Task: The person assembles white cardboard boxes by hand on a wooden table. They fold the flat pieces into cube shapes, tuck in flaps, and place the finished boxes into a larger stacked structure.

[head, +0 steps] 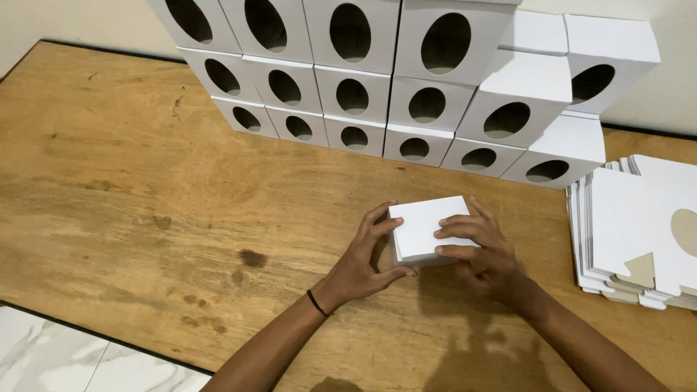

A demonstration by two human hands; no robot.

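A small white cardboard box [423,221] rests on the wooden table [145,189], held between both hands. My left hand [363,261] grips its left side, thumb under the near edge and fingers up along the corner. A thin black band circles that wrist. My right hand [483,250] presses on the box's top and right side with fingers spread over the white panel. The box's near face is hidden by my fingers.
Several finished white boxes [406,72] with oval cut-outs are stacked in rows against the wall at the back. A pile of flat white die-cut blanks [632,225] lies at the right edge. White marble floor [72,356] shows past the table's near-left edge.
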